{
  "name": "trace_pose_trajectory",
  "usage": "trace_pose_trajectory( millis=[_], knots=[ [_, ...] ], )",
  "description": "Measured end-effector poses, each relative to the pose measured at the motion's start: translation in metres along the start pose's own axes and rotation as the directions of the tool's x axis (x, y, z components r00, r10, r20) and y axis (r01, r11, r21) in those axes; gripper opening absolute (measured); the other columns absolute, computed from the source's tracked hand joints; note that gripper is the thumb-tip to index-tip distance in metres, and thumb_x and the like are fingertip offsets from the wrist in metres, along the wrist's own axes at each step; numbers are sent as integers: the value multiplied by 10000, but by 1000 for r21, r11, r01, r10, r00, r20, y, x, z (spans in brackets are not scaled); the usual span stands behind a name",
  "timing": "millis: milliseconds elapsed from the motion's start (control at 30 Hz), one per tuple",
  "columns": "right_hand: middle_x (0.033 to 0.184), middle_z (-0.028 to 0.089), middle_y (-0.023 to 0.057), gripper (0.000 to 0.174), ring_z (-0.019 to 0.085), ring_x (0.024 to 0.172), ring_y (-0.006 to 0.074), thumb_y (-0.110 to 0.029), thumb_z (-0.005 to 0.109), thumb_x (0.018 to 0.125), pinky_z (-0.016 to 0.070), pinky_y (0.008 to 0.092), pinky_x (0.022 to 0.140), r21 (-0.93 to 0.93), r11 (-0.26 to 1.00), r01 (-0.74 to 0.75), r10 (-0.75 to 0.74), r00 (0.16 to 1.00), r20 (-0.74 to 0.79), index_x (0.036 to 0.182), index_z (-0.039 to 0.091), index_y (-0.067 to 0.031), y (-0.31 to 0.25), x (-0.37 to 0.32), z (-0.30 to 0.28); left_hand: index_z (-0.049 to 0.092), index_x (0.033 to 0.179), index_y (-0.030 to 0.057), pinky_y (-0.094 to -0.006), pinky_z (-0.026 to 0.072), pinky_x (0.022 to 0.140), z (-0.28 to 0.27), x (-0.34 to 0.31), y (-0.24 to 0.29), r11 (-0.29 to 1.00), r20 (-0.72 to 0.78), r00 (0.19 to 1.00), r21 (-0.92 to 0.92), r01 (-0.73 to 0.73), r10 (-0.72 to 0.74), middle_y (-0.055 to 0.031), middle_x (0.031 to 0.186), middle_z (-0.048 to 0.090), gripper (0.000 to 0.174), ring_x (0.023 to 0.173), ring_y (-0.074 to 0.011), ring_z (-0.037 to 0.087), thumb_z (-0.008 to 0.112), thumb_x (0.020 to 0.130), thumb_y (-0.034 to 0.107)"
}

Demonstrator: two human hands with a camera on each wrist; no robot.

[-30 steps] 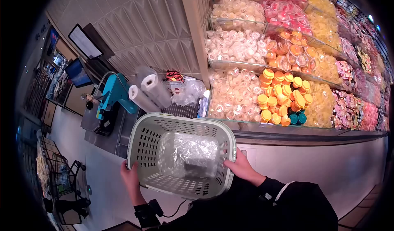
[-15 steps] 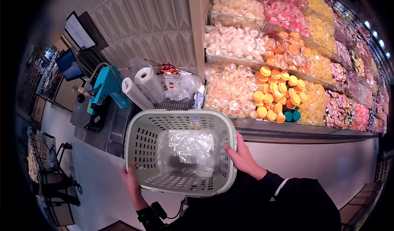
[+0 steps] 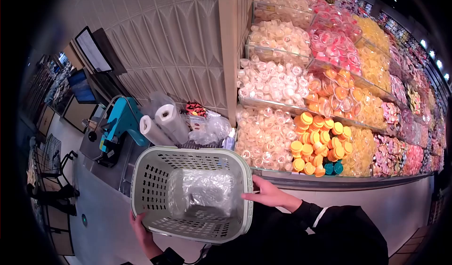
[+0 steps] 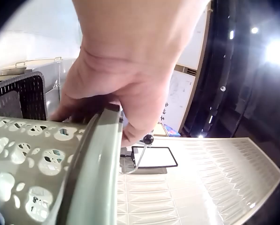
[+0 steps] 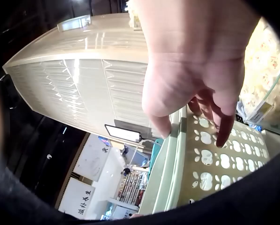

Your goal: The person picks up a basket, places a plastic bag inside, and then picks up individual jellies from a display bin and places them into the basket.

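Note:
A pale green basket (image 3: 149,171) with slotted walls is held up in front of the body, its open top facing the head camera. Crumpled clear plastic (image 3: 207,189) lies on its floor. The left hand (image 3: 143,232) grips the lower left rim; in the left wrist view that hand (image 4: 126,89) straddles the rim (image 4: 100,164). At the right side, the right hand (image 3: 270,194) grips the rim with the thumb over the edge. The right wrist view shows the right hand (image 5: 191,89) with thumb and fingers on opposite sides of the basket wall (image 5: 229,161).
Beyond the basket stand plastic rolls (image 3: 170,122), a teal machine (image 3: 123,121) and a screen (image 3: 93,49) on a counter. Stepped bins of wrapped sweets (image 3: 268,135) fill the right, with orange-lidded containers (image 3: 318,138) in front. A cart (image 3: 52,156) is at the far left.
The basket, held in both hands, has moved down and slightly left in the head view. The view has tilted, so more of the upper bins shows.

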State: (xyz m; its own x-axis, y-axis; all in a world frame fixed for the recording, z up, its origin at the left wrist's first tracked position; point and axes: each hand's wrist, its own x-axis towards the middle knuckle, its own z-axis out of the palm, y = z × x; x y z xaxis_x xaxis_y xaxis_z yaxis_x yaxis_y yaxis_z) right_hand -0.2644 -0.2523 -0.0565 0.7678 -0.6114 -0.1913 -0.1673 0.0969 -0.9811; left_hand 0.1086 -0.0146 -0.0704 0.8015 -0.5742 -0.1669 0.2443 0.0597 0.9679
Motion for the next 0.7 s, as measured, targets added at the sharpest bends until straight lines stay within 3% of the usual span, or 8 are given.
trace_pose_trajectory(
  millis=[133, 267, 333, 433, 500, 567, 600, 700],
  knots=[
    [1066, 598, 89, 513, 588, 938, 116, -198, 670, 873, 496, 262, 819, 68, 996, 53, -64, 985, 158, 1265, 411, 8, -8, 30, -6, 478, 1258, -2, -348, 472, 853, 3, 18, -4, 998, -125, 991, -7, -58, 57, -133, 1126, 568, 518, 984, -242, 576, 525, 748, 74],
    [1054, 603, 32, 455, 556, 923, 90, -231, 672, 882, 493, 260, 790, 176, 977, -122, 25, 881, 472, 1240, 515, 2, 6, 56, -14, 486, 1249, -7, -345, 478, 839, -6, 37, -16, 986, -199, 974, 142, -83, 111, -136, 1116, 576, 522, 980, -237, 578, 529, 733, 53],
    [1044, 627, 33, 407, 575, 905, 88, -251, 678, 877, 517, 267, 762, -5, 913, -408, 344, 762, 549, 1178, 573, 2, -2, 62, -15, 484, 1253, -14, -340, 479, 839, -11, 46, -10, 980, -154, 983, 183, -75, 104, -138, 1116, 582, 525, 978, -236, 582, 522, 733, 47],
    [1118, 631, 31, 405, 588, 944, 97, -226, 679, 875, 520, 285, 800, 68, 919, -388, 246, 700, 671, 1195, 567, -5, -7, 72, -12, 479, 1278, -10, -332, 468, 880, -14, 45, 5, 978, -182, 980, 207, -37, 76, -132, 1128, 594, 542, 998, -226, 584, 509, 747, 90],
    [1285, 545, 103, 592, 507, 1164, 214, -301, 713, 839, 367, 351, 1038, 100, 984, -146, 18, 645, 764, 1294, 488, 2, 6, 79, -8, 499, 1246, -22, -323, 483, 842, -2, 25, 19, 985, -254, 965, 171, -21, 65, -139, 1097, 604, 523, 966, -232, 597, 503, 728, 56],
    [1376, 459, 129, 670, 411, 1270, 231, -300, 721, 829, 310, 361, 1080, 111, 993, 36, -110, 610, 785, 1347, 420, 1, 16, 78, -4, 505, 1240, -23, -317, 483, 836, -10, 6, 18, 985, -361, 931, 172, 15, 48, -134, 1084, 609, 520, 957, -225, 599, 500, 726, 53],
    [1435, 377, 143, 735, 348, 1320, 242, -308, 731, 818, 274, 372, 1100, 99, 995, 9, -86, 568, 819, 1380, 369, -3, 18, 80, -3, 511, 1234, -23, -311, 484, 830, -19, -2, 13, 988, -409, 912, 154, 34, 33, -129, 1071, 614, 516, 948, -217, 600, 497, 723, 50],
    [1291, 544, 122, 553, 482, 1204, 189, -254, 699, 852, 361, 323, 1032, 39, 981, -191, 77, 564, 822, 1287, 488, 14, 3, 83, -6, 527, 1210, -26, -302, 487, 799, -52, -27, 3, 989, -389, 921, 141, 51, 8, -110, 1047, 622, 500, 916, -200, 609, 489, 718, 52]
  ],
)
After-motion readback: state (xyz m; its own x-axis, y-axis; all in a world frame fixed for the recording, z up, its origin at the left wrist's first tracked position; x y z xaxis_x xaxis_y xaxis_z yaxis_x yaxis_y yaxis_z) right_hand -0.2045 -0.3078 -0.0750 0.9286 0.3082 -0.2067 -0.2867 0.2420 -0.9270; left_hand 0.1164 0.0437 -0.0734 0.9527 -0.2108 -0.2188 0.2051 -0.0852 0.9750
